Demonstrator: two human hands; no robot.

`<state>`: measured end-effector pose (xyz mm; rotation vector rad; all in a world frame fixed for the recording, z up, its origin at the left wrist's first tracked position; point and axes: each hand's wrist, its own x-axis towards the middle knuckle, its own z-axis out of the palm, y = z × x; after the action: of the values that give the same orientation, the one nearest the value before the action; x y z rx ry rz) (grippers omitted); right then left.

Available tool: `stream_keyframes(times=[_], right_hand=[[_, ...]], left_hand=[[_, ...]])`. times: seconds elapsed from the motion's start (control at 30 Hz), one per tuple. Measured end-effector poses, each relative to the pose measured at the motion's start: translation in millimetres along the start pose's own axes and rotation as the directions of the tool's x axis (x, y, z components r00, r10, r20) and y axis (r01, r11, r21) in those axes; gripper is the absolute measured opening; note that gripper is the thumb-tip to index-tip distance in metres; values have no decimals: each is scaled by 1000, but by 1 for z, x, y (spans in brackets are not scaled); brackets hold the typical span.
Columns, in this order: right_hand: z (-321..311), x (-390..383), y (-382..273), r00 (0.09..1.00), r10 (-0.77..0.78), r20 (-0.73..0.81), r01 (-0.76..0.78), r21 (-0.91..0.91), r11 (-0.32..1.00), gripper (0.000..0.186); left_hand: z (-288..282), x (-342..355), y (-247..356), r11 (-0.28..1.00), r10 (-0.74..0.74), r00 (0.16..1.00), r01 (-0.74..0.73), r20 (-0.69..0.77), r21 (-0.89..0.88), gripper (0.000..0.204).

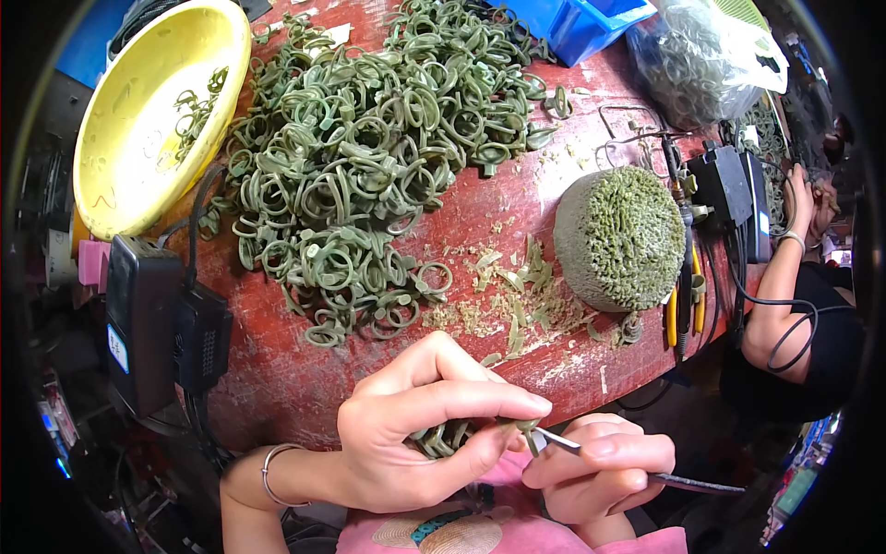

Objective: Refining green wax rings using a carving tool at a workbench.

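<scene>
My left hand (406, 443) is closed at the table's near edge, pinching a small green wax ring (526, 426) between thumb and forefinger. Several more green rings (443, 438) are cupped in its palm, partly covered by the fingers. To its right, my right hand (600, 471) grips a thin metal carving blade (558, 441). The blade's tip meets the pinched ring, and its dark tail end sticks out to the right. Beyond both hands, a large heap of similar green rings (369, 138) spreads over the red table (305, 397).
Pale green shavings (517, 286) lie near a round, rough-topped green block (628, 240). A yellow basin (120, 138) tilts at left, above black power boxes (143, 323). Pliers (683, 305), cables and a plastic bag (683, 74) sit at right. Another person's arm (784, 268) is beyond.
</scene>
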<state>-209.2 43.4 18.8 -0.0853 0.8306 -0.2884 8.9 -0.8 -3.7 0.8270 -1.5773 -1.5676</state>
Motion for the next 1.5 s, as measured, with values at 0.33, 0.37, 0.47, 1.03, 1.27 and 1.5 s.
stream_keyframes(times=[0.33, 0.37, 0.47, 1.03, 1.27, 1.5], right_hand=[[25, 52, 31, -80, -976, 202, 502, -837, -215, 22], [26, 53, 30, -82, -975, 205, 503, -837, -218, 22], [29, 52, 31, -147, -928, 342, 496, -787, -368, 25], [27, 49, 19, 38, -972, 234, 429, -882, -195, 27], [19, 49, 27, -88, -956, 280, 348, -890, -293, 25], [19, 44, 27, -56, -875, 481, 171, -859, -483, 38]], left_hand=[[10, -3, -2, 996, 37, 973, -17, -226, 90, 41], [12, -4, -2, 996, 40, 973, -20, -227, 91, 41], [12, -6, -2, 997, 31, 968, -14, -249, 70, 40], [6, -4, -4, 838, 454, 889, -403, -59, 369, 28], [2, 2, 13, 973, -185, 980, 172, -76, -151, 23], [2, 2, 2, 974, -182, 982, 188, 53, -129, 43]])
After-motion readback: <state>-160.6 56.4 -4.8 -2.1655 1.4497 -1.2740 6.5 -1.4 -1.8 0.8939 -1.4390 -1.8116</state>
